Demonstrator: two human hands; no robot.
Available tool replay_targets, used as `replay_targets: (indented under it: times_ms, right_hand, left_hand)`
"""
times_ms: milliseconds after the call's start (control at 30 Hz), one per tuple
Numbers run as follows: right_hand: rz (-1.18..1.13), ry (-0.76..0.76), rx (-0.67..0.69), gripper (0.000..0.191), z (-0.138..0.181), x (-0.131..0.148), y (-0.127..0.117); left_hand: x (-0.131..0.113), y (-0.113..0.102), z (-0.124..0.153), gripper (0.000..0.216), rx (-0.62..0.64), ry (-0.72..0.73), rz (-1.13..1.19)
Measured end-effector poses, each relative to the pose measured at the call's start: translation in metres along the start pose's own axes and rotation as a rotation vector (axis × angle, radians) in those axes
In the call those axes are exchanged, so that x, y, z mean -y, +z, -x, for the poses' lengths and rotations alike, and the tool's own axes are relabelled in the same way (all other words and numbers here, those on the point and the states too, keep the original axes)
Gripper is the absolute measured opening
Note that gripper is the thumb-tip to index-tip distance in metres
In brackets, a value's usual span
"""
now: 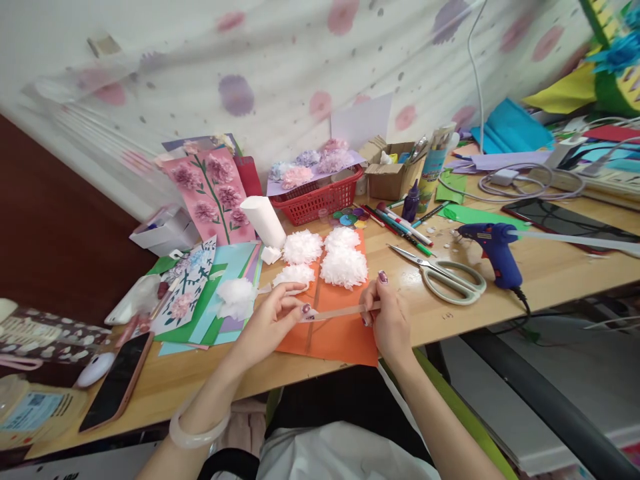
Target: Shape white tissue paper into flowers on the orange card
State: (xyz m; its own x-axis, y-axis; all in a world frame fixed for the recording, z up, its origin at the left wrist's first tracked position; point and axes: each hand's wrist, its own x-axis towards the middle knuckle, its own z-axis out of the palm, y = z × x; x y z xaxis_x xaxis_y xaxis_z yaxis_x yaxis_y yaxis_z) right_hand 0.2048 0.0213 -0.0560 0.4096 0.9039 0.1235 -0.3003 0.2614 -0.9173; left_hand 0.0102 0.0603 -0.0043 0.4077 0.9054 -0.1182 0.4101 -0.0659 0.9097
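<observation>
Between my hands a narrow pale strip (343, 312) is stretched above a sheet of orange paper (345, 343). My left hand (275, 317) pinches its left end between thumb and finger. The strip's other end is in the closed fingers of my right hand (390, 317). Fluffy white paper flowers (344, 267) lie on the orange sheet just beyond my hands. Beside my left fingers is a looser white tissue puff (236, 298); whether those fingers touch it, I cannot tell. A white paper roll (263, 222) stands tilted behind the flowers.
Scissors (445, 277) and a blue glue gun (493, 247) lie to the right, near markers (400, 223). A red basket (320, 200) stands at the back. Coloured papers (225, 267) and a phone (117, 380) are on the left. The table's front edge (240, 393) is close.
</observation>
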Motion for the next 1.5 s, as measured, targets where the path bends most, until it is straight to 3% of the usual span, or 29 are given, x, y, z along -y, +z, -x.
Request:
replay_targets:
  times_ms: [133, 400, 667, 1167, 1333, 1500]
  right_hand:
    - [-0.036, 0.018, -0.029, 0.055, -0.001, -0.001, 0.0]
    - [-0.092, 0.048, -0.231, 0.054, -0.004, -0.002, -0.002]
    - [-0.108, 0.086, -0.116, 0.055, -0.004, -0.004, -0.001]
    - [-0.02, 0.043, -0.053, 0.056, -0.001, -0.002, 0.0]
    - [0.008, 0.017, -0.011, 0.059, 0.0, -0.002, 0.0]
    - [0.104, -0.017, -0.081, 0.058, -0.011, 0.008, 0.0]
  left_hand:
    - [0.002, -0.001, -0.001, 0.049, 0.022, -0.007, 0.069]
    - [-0.001, -0.003, 0.003, 0.042, -0.004, 0.032, 0.135]
    - [0.005, 0.003, -0.001, 0.045, -0.044, 0.025, 0.085]
    - [-0.001, 0.005, 0.005, 0.047, -0.041, 0.007, 0.024]
    - [0.002, 0.002, 0.007, 0.039, -0.12, 0.029, -0.002]
    - [0.013, -0.013, 0.01, 0.041, -0.226, 0.03, 0.035]
